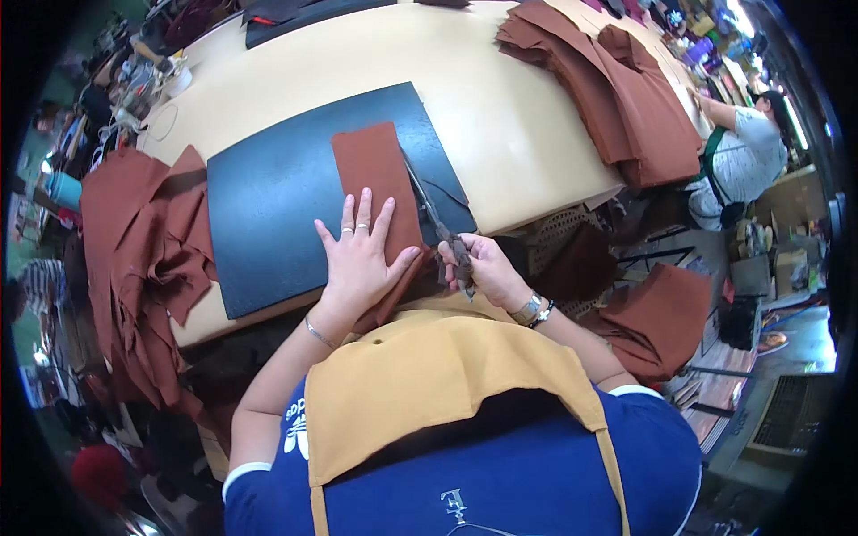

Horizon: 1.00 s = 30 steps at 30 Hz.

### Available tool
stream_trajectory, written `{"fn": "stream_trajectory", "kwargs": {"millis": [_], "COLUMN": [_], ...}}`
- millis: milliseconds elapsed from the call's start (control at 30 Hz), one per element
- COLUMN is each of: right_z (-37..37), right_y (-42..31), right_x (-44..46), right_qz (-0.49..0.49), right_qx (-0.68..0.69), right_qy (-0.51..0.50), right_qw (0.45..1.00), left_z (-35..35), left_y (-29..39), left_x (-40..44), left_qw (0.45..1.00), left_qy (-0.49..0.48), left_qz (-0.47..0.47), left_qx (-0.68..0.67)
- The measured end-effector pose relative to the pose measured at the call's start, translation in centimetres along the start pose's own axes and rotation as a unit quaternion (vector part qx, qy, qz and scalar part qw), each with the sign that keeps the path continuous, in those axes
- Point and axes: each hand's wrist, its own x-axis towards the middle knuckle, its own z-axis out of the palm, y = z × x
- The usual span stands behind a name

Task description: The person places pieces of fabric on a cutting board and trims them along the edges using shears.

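A reddish-brown strip of leather or cloth [368,161] lies on a dark cutting board [268,196], its near end hanging past the table edge. My left hand [359,252] presses flat on the strip with fingers spread. In my right hand [490,268] is a pair of scissors [433,210], its handles apparently wrapped. The long blades point away from me along the strip's right edge. Whether they are touching the strip, I cannot tell.
A cream table [492,116] carries the board. Brown sheets [134,268] drape over its left end, and a stack of brown pieces [617,98] lies at the right. More pieces [657,322] rest lower right. Another person [746,147] sits beyond the right side.
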Motion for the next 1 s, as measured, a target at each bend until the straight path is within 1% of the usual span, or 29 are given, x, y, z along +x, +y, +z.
{"fn": "stream_trajectory", "kwargs": {"millis": [133, 167, 267, 367, 467, 567, 667, 700, 800, 833, 867, 933, 967, 1000], "right_z": [0.2, -0.1, 0.2, 0.5, 0.7, 0.8, 0.7, 0.5, -2.4, -3.5, -4.9, -7.3, -8.4, -9.5], "right_y": [-0.1, 0.4, 0.8, 0.6, 0.5, 1.4, 1.5, 1.4, 1.1, 0.7, 0.9, 0.3, 0.2, 0.4], "right_x": [0.6, 0.8, 0.7, 0.5, 0.5, 0.9, 0.6, 0.3, -0.6, -1.1, -1.6, -2.6, -2.9, -3.0], "right_qz": [0.006, 0.000, -0.005, -0.013, -0.007, -0.019, -0.012, -0.031, 0.005, 0.024, 0.027, 0.044, 0.035, 0.056], "right_qx": [0.025, 0.025, 0.003, 0.015, 0.034, 0.106, 0.177, 0.188, 0.168, 0.169, 0.118, 0.052, 0.045, 0.032], "right_qy": [0.012, -0.004, 0.001, 0.002, 0.018, 0.029, 0.055, 0.061, 0.022, 0.001, -0.006, -0.075, -0.104, -0.115], "right_qw": [1.000, 1.000, 1.000, 1.000, 0.999, 0.994, 0.983, 0.980, 0.986, 0.985, 0.993, 0.995, 0.993, 0.991], "left_z": [-0.2, -0.2, -0.1, -0.2, -0.4, 0.7, 2.0, 2.1, 1.8, 1.4, 0.8, -0.3, -0.9, -1.5], "left_y": [0.2, 0.2, 0.2, 0.2, 0.0, -0.2, -0.1, 0.0, -0.9, -1.6, -2.6, -4.6, -5.5, -6.2], "left_x": [-0.3, -0.3, -0.3, -0.2, 0.6, 3.4, 5.6, 5.7, 5.4, 5.2, 4.9, 4.1, 3.5, 2.9], "left_qw": [1.000, 1.000, 1.000, 1.000, 0.999, 0.996, 0.991, 0.992, 0.999, 0.999, 0.999, 0.994, 0.991, 0.986], "left_qy": [-0.006, -0.007, -0.010, -0.005, -0.007, 0.043, 0.066, 0.070, 0.019, -0.004, -0.026, -0.059, -0.070, -0.082], "left_qz": [0.008, 0.006, 0.002, 0.001, -0.019, -0.033, -0.069, -0.069, -0.035, -0.012, 0.011, 0.067, 0.100, 0.132], "left_qx": [-0.002, -0.008, -0.003, -0.018, -0.045, -0.074, -0.096, -0.076, -0.023, -0.033, -0.042, -0.055, -0.058, -0.061]}}
